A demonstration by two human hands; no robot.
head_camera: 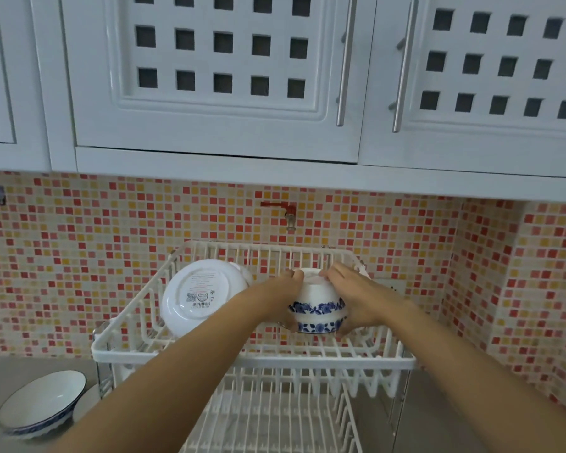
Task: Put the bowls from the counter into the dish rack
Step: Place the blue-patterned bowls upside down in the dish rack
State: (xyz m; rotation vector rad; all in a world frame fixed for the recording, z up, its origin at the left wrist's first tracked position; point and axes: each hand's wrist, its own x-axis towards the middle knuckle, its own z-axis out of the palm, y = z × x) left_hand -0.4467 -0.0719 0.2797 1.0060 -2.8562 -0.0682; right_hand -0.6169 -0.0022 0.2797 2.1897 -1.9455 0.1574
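Both hands clasp a stack of upturned bowls [317, 308], white with blue flower bands: the left hand [283, 297] wraps its side at 9 o'clock, fingers reaching over the foot ring, and the right hand [356, 299] wraps it at 3 o'clock, thumb low near the rim. At least two bowls are nested in the stack; the exact count cannot be told. It sits on or just above the wires of the upper tier of a white dish rack [252, 356], toward the right half; actual contact with the wires cannot be told. At 9 o'clock from the stack, in the same tier, a white plate [198, 297] leans on edge, its labelled underside facing the camera. The lower tier shows beneath, at 6 o'clock. On the grey counter [0, 374], at 8 o'clock from the rack, a blue-rimmed bowl [41, 403] stands upright, beside something white that is mostly hidden. Behind the rack, at 12 o'clock, a red-handled tap [286, 212] juts from the mosaic tile wall.
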